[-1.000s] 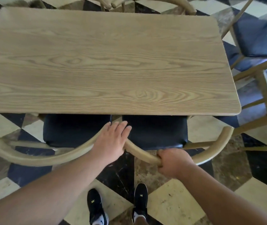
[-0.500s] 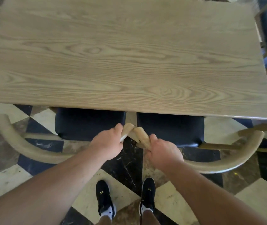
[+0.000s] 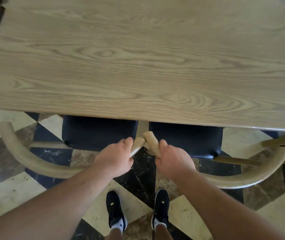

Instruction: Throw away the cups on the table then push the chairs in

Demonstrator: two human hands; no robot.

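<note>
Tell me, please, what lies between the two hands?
In the head view, only the two chairs' touching armrest tips lie between the left hand and right hand.

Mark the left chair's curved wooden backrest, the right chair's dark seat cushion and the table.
left chair's curved wooden backrest (image 3: 34, 163), head view, bare rail.
right chair's dark seat cushion (image 3: 186, 139), head view, cushion top.
light wooden table (image 3: 138, 58), head view, bare tabletop.

both hands (image 3: 115, 158) slid to armrest tips (image 3: 148, 138), chairs (image 3: 100, 132) pushed further under table (image 3: 138, 58)
</note>
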